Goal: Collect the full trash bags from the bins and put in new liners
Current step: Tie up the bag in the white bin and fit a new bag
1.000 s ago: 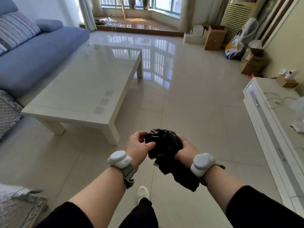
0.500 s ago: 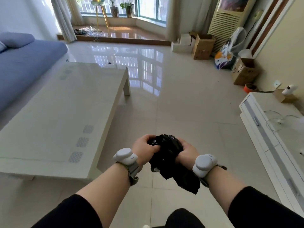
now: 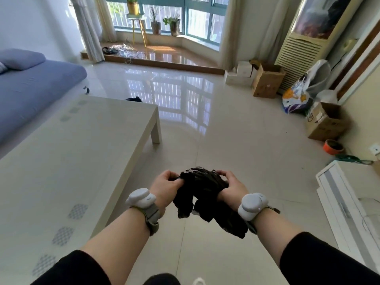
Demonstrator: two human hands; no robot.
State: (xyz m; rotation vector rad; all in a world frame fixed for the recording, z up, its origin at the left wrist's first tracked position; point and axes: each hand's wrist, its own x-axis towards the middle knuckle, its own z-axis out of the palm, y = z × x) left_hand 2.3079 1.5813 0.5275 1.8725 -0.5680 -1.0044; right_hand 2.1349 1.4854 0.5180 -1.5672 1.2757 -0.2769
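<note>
Since a moment ago the person has walked forward past the near end of the coffee table (image 3: 67,153), and the window bay with its plants is now in full sight ahead. Both hands have drawn a little apart, so the black trash liner (image 3: 202,194) is spread wider between them than before. It is a crumpled bundle held in the air over the tiled floor (image 3: 236,145), in front of the body, and its loose ends hang down below the wrists. The left hand (image 3: 167,187) has its fingers curled tight on the left side of the plastic. The right hand (image 3: 232,188) grips the right side, fingers bent over the top edge. Each wrist carries a white device on a grey strap. Beside the table, on the left, stands a blue sofa (image 3: 30,87). Cardboard boxes (image 3: 267,81) sit near the right wall, well apart from the hands.
</note>
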